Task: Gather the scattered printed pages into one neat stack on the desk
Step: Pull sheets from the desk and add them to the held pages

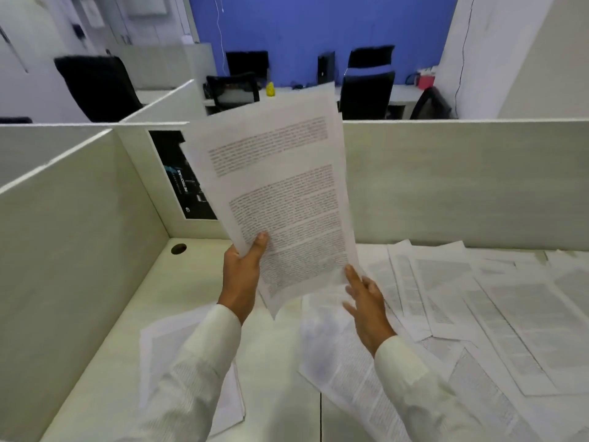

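Note:
My left hand (243,271) grips a small bundle of printed pages (280,186) by its lower left edge, thumb on the front sheet, and holds it upright above the desk. My right hand (366,296) hovers by the bundle's lower right corner with its fingers spread and straight, holding nothing. Several loose printed pages (497,301) lie overlapped across the right half of the white desk (178,288). Another page (344,365) lies below my right hand. One more sheet (165,352) lies at the lower left, partly under my left sleeve.
Pale cubicle partitions (462,180) wall the desk at the back and left. A dark printed panel (183,177) leans in the back corner. A round cable hole (178,249) sits in the desk's far left corner. Black office chairs and other desks stand beyond.

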{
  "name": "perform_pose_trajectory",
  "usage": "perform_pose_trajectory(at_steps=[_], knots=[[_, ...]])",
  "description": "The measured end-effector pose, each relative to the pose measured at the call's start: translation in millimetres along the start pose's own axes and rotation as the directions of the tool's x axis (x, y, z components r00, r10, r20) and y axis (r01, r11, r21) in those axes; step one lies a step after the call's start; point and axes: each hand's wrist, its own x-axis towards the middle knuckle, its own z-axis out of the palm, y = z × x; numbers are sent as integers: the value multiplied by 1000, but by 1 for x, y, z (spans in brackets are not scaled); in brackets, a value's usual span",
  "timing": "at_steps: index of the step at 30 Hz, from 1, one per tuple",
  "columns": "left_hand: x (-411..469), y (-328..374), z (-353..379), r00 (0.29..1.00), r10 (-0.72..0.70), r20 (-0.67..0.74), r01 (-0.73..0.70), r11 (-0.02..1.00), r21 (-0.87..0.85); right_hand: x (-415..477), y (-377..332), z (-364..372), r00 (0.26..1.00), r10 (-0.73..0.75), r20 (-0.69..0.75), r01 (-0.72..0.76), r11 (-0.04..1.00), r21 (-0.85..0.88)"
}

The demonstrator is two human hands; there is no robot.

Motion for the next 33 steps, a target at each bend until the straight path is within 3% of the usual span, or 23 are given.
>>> perform_pose_trajectory(at_steps=[2,4,9,15,19,24,27,31,33], knots=[[0,7,7,1000,16,1,-16,998,-60,-1,8,6,986,145,80,-157,974,166],[-3,8,12,1000,20,12,-19,995,-97,-3,13,15,968,185,167,-223,943,246],[-10,-5,20,1000,10,-25,-11,1000,-17,-8,15,22,974,146,171,-191,940,282],[-15,-7,21,998,45,-50,-49,996,-77,-7,25,15,965,162,206,-221,925,308],[-20,-20,19,997,67,-42,-66,998,24,-10,23,20,963,138,230,-211,919,332],[-24,-38,10,998,17,-56,-8,989,151,-7,29,16,970,148,193,-195,948,253],[-24,-41,-1,997,4,-77,8,988,151,-2,39,6,984,174,48,-180,964,196],[-24,-46,-33,996,-74,-49,82,979,188,-1,38,-9,994,77,-72,-81,996,-49],[-28,-50,-54,987,-161,-28,163,967,196,-7,35,-13,1000,31,3,-30,984,-175]])
